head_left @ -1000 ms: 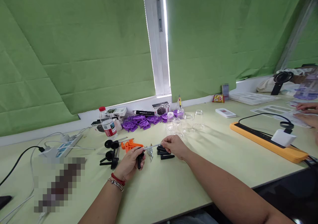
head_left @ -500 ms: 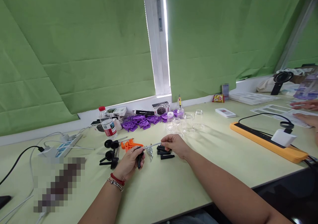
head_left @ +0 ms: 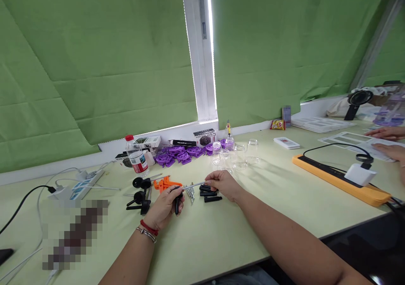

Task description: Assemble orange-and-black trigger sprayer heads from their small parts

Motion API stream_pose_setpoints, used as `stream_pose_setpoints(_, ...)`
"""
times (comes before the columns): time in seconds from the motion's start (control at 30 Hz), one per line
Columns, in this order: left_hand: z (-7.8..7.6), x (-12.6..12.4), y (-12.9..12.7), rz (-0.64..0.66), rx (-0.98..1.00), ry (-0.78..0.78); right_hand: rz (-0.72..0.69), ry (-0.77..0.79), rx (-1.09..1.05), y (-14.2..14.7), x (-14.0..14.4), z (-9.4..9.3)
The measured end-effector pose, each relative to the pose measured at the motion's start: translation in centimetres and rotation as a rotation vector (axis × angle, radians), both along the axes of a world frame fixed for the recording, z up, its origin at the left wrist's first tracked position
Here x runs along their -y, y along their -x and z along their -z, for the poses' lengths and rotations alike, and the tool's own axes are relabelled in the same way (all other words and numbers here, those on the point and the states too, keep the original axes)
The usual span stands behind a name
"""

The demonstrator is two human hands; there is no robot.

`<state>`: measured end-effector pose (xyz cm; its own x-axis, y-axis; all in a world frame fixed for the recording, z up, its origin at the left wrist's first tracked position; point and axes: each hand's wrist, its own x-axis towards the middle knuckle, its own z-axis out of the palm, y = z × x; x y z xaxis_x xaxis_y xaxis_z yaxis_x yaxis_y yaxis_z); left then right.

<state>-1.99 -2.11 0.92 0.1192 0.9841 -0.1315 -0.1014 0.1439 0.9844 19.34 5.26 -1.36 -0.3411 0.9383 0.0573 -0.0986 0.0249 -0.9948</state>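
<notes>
Lying slantwise at the left, a white power strip (head_left: 91, 184) leaves a stretch of table (head_left: 221, 243) before the black knobs (head_left: 139, 197). Just beside them, the left hand (head_left: 166, 205) is wrapped around a black handle (head_left: 177, 205), well back from the front edge. Orange clips (head_left: 166, 184) lie just beyond it. A thin metal rod (head_left: 194, 185) bridges the gap to the right hand (head_left: 223, 186), its thumb and fingertips pinched together on the rod's end. Screws (head_left: 191, 195) and black tubes (head_left: 212, 199) crowd the space near the rod; clear jars (head_left: 239, 155) stand behind. Rightward, open tabletop runs to an orange bar (head_left: 338, 183), one end near the front edge.
</notes>
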Motion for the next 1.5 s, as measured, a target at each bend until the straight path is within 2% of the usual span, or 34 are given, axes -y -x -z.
stream_pose_setpoints(0.43, 0.37, -0.18, 0.20, 0.006, 0.006, 0.003, -0.026, -0.067, 0.087, 0.11, -0.20, 0.79)
stream_pose_setpoints(0.67, 0.46, -0.20, 0.27, 0.016, 0.001, 0.010, -0.007, -0.148, 0.212, 0.02, -0.06, 0.74)
stream_pose_setpoints(0.97, 0.40, -0.10, 0.15, 0.025, -0.009, 0.011, -0.032, -0.131, 0.308, 0.00, -0.11, 0.82)
stream_pose_setpoints(1.17, 0.44, -0.07, 0.12, 0.020, -0.009, 0.023, -0.079, -0.165, 0.306, 0.08, 0.09, 0.65)
stream_pose_setpoints(1.5, 0.59, -0.21, 0.22, 0.014, -0.001, 0.021, -0.030, -0.162, 0.226, 0.12, -0.14, 1.00)
